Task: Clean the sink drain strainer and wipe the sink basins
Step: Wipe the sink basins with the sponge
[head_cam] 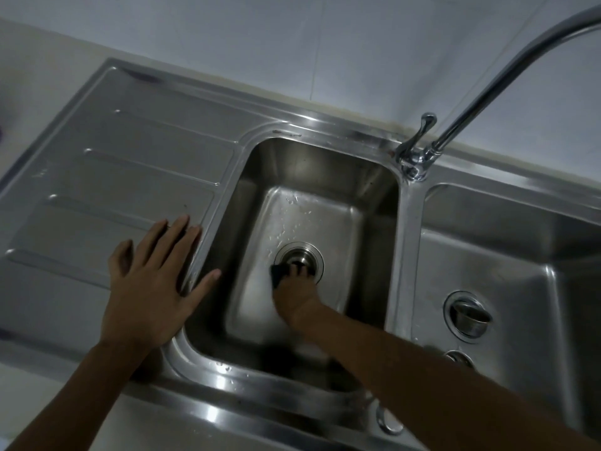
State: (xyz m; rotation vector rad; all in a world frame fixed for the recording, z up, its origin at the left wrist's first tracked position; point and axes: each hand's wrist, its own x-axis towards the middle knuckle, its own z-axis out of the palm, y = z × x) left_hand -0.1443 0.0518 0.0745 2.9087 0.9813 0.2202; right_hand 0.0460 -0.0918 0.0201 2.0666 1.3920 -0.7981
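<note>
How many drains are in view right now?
2. The middle drain in the small basin, under the right hand holding a dark cloth; right drain in the large basin. A round fitting by the forearm is partly hidden.

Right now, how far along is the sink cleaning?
Nothing looks finished yet. In hand: the right hand holds a dark cloth at the drain of the small basin, the left hand resting flat on the draining board. Left, seemingly: the big basin and its strainer.
</note>
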